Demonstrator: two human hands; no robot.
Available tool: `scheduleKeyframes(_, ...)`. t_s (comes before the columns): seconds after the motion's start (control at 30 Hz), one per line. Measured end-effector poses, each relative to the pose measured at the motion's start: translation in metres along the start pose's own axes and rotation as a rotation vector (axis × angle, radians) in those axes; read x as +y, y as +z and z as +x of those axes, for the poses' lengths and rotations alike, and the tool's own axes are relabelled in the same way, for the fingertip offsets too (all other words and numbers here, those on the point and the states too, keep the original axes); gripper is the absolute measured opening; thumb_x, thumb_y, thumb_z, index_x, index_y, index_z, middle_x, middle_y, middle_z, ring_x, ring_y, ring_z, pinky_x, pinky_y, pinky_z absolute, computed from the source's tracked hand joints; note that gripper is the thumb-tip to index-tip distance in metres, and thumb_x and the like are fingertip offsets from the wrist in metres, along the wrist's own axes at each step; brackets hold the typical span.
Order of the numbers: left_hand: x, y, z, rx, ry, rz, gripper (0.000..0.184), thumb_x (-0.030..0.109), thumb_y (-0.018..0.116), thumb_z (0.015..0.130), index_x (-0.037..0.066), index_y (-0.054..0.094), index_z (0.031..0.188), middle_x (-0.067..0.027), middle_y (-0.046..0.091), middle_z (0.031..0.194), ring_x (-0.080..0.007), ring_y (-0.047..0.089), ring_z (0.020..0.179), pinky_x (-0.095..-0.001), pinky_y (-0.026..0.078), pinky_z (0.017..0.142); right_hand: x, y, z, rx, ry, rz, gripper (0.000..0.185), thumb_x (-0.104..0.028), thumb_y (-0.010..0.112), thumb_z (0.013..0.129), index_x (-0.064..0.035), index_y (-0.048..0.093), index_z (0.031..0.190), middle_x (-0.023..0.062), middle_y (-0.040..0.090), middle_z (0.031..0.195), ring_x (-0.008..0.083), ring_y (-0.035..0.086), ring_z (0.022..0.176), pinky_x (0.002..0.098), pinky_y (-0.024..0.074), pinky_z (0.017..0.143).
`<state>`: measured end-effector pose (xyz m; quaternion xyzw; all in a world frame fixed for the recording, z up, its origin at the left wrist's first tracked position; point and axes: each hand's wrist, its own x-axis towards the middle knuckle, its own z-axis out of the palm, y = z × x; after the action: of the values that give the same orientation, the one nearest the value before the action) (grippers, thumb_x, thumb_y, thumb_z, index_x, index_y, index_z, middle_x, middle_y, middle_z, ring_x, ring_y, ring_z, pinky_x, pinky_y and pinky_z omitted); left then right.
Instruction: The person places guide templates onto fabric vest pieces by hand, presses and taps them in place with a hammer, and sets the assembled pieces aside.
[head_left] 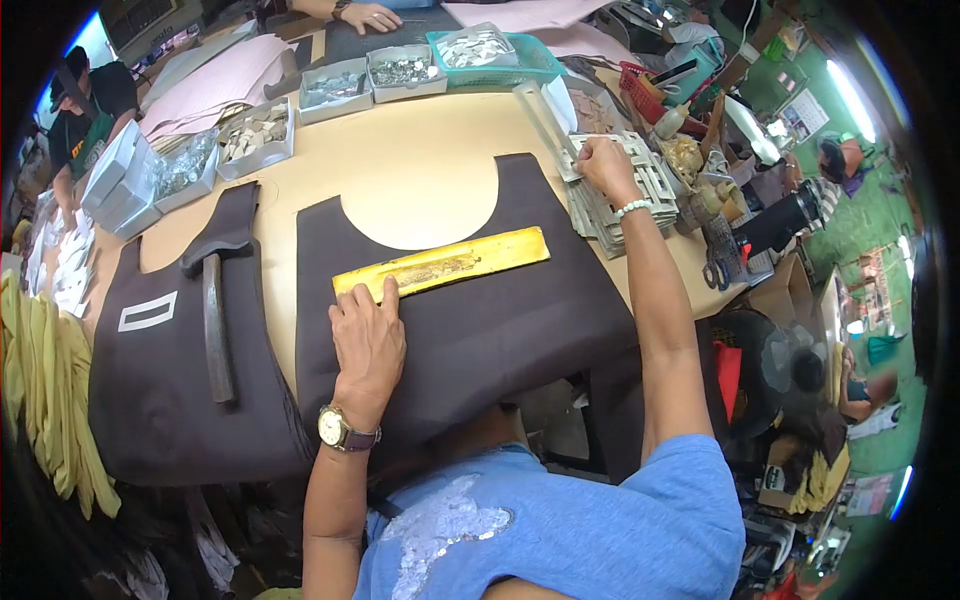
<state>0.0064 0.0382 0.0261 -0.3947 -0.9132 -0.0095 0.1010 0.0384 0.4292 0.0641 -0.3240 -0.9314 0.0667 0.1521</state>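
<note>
My left hand [367, 340] lies flat with fingers stretched, its fingertips on the lower edge of a worn yellow strip [515, 252]. Under the strip is a dark, bag-shaped fabric piece [470, 340] with a curved cutout at the top. My right hand [607, 168] is closed at the near end of a clear, ruler-like strip [543, 125], above a stack of pale cut-out card frames [650, 180]. What its fingers hold is hidden. To the left, a hammer [217, 320] rests on another dark fabric stack [170, 400], beside a white rectangular frame [148, 312].
Boxes of small metal parts [335, 90] and a teal basket [545, 65] line the table's far side. Scissors [716, 274] lie at the right edge. Yellow cloth [50, 390] hangs at the left. Another person's hand [370, 17] is at the far side.
</note>
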Motion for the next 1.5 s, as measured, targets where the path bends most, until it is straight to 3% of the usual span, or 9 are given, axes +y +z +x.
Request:
scheduleKeyframes(0.3, 0.0, 0.004, -0.001, 0.0, -0.008, -0.006, 0.043, 0.016, 0.06, 0.079, 0.009, 0.056, 0.121, -0.0112, 0.051, 0.086, -0.0257, 0.052, 0.083, -0.0372, 0.042, 0.071, -0.015, -0.012, 0.009, -0.178, -0.061, -0.16, 0.019, -0.009, 0.055, 0.075, -0.0017, 0.068, 0.086, 0.0236, 0.065, 0.09, 0.038, 0.063, 0.09, 0.0447, 0.0494, 0.081)
scheduleKeyframes(0.57, 0.0, 0.005, -0.001, 0.0, -0.005, 0.005, 0.043, 0.017, 0.061, 0.079, 0.009, 0.055, 0.121, -0.0114, 0.051, 0.086, -0.0257, 0.052, 0.084, -0.0369, 0.043, 0.072, -0.011, -0.017, 0.016, -0.256, -0.094, -0.089, 0.02, -0.009, 0.057, 0.071, 0.001, 0.067, 0.086, 0.0259, 0.064, 0.088, 0.0375, 0.063, 0.088, 0.0434, 0.0479, 0.08)
scheduleKeyframes(0.83, 0.0, 0.003, -0.001, -0.021, -0.014, 0.002, 0.043, 0.018, 0.06, 0.079, 0.009, 0.056, 0.121, -0.0112, 0.051, 0.086, -0.0256, 0.052, 0.084, -0.0363, 0.042, 0.071, 0.02, -0.034, 0.027, -0.166, -0.098, 0.107, 0.015, -0.012, 0.067, 0.065, 0.0015, 0.062, 0.069, 0.0167, 0.064, 0.067, 0.0255, 0.063, 0.061, 0.0366, 0.0494, 0.061)
scheduleKeyframes(0.93, 0.001, 0.002, 0.0, -0.036, -0.022, 0.015, 0.044, 0.018, 0.06, 0.079, 0.01, 0.055, 0.122, -0.0112, 0.051, 0.087, -0.0255, 0.052, 0.084, -0.0358, 0.042, 0.07, 0.024, -0.044, 0.025, -0.235, 0.112, 0.237, 0.013, -0.008, 0.069, 0.064, 0.0012, 0.06, 0.064, 0.0137, 0.064, 0.066, 0.0211, 0.062, 0.055, 0.033, 0.049, 0.054)
scheduleKeyframes(1.07, 0.001, 0.003, -0.001, 0.026, -0.011, -0.017, 0.045, 0.012, 0.058, 0.077, 0.008, 0.053, 0.122, -0.0137, 0.05, 0.085, -0.0275, 0.053, 0.08, -0.0385, 0.044, 0.068, 0.039, -0.024, 0.022, -0.143, 0.226, 0.346, 0.021, -0.004, 0.071, 0.064, 0.0002, 0.06, 0.081, 0.0123, 0.066, 0.074, 0.0177, 0.063, 0.055, 0.0292, 0.0486, 0.049)
scheduleKeyframes(1.1, 0.001, 0.004, 0.0, 0.025, -0.013, -0.019, 0.045, 0.012, 0.058, 0.077, 0.008, 0.053, 0.122, -0.0138, 0.05, 0.085, -0.0276, 0.053, 0.08, -0.0385, 0.044, 0.068, 0.037, -0.026, 0.02, -0.143, 0.201, 0.271, 0.034, -0.011, 0.074, 0.064, 0.0003, 0.059, 0.092, 0.0144, 0.067, 0.078, 0.0222, 0.066, 0.06, 0.0326, 0.0512, 0.056)
scheduleKeyframes(1.23, 0.0, 0.004, -0.001, 0.04, -0.004, -0.022, 0.045, 0.012, 0.058, 0.077, 0.007, 0.054, 0.121, -0.0139, 0.05, 0.085, -0.0276, 0.053, 0.08, -0.0385, 0.044, 0.068, 0.022, -0.029, 0.016, -0.155, 0.165, 0.1, 0.049, -0.03, 0.078, 0.063, 0.0007, 0.06, 0.097, 0.0175, 0.067, 0.086, 0.032, 0.066, 0.081, 0.0392, 0.05, 0.078)
scheduleKeyframes(1.33, 0.001, 0.005, 0.0, -0.002, -0.024, 0.012, 0.045, 0.017, 0.061, 0.078, 0.009, 0.055, 0.122, -0.011, 0.051, 0.087, -0.0257, 0.052, 0.086, -0.0365, 0.043, 0.07, 0.02, -0.016, 0.012, 0.025, 0.091, -0.133, 0.055, -0.031, 0.08, 0.06, -0.0001, 0.06, 0.1, 0.0194, 0.067, 0.088, 0.0313, 0.066, 0.083, 0.0402, 0.0493, 0.077)
scheduleKeyframes(1.5, 0.001, 0.003, -0.001, -0.012, -0.027, 0.011, 0.044, 0.018, 0.061, 0.079, 0.009, 0.056, 0.121, -0.0109, 0.051, 0.087, -0.0256, 0.052, 0.086, -0.0367, 0.044, 0.071, 0.014, -0.026, 0.013, -0.141, 0.18, -0.04, 0.036, -0.031, 0.083, 0.058, -0.0011, 0.067, 0.071, 0.0176, 0.068, 0.08, 0.0314, 0.066, 0.08, 0.0409, 0.0503, 0.075)
